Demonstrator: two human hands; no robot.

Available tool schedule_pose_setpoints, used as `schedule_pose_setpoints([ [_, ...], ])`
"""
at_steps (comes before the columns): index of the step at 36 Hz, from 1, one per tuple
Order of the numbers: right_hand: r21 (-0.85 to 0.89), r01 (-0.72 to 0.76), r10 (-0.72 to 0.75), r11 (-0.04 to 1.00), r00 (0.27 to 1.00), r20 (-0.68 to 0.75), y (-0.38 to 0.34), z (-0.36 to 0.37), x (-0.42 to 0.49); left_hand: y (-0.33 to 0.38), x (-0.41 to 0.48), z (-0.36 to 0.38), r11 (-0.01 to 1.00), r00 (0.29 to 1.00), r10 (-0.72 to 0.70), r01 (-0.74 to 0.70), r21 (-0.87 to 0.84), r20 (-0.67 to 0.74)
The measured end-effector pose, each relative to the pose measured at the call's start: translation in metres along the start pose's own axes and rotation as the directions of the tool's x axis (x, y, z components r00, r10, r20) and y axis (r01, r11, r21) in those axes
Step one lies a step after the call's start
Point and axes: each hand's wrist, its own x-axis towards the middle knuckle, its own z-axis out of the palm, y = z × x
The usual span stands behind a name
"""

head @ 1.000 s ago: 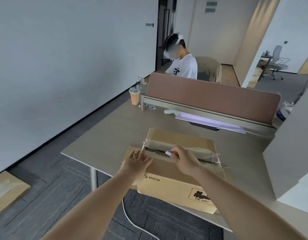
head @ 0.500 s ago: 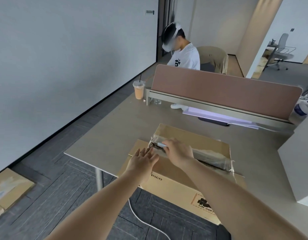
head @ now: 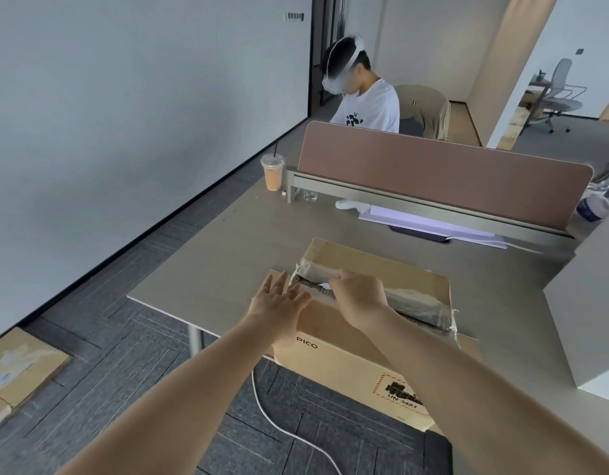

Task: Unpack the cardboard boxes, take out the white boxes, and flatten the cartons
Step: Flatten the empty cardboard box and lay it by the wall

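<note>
Since the carton (head: 347, 361) sits at the near edge of the desk (head: 227, 262) and looks stiff but bulky, I'd grab the flap edges along the taped seam (head: 412, 298). Left hand (head: 279, 303) presses flat, fingers spread; right hand (head: 358, 298) curls round a small whitish tool (head: 325, 286), probably a cutter.

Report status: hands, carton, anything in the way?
Left hand flat on the cardboard box near flap. Right hand pinches small white tool at taped seam. Seam slit, flaps not yet lifted. Drink cup far off, no obstruction.
</note>
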Motion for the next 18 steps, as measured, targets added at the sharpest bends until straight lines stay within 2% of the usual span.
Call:
schedule_pose_setpoints([
  [6, -0.011, -0.027, 0.027, 1.0, 1.0, 0.009, 0.022, 0.003, -0.023, 0.019, -0.003, -0.012, 0.993, 0.985, -0.051, 0.067, -0.095, 0.165],
  [10, -0.018, -0.043, 0.043, 0.999, 0.999, 0.007, 0.04, 0.006, -0.038, 0.034, 0.0, -0.02, 0.99, 0.978, -0.095, 0.112, -0.082, 0.187],
  [15, -0.048, -0.064, 0.063, 0.997, 0.998, -0.011, 0.055, 0.008, -0.055, 0.064, -0.001, -0.028, 0.988, 0.98, -0.135, 0.143, -0.052, 0.143],
  [18, -0.068, -0.067, 0.065, 0.995, 0.997, -0.032, 0.064, 0.009, -0.064, 0.082, -0.001, -0.025, 0.981, 0.971, -0.163, 0.179, -0.078, 0.176],
])
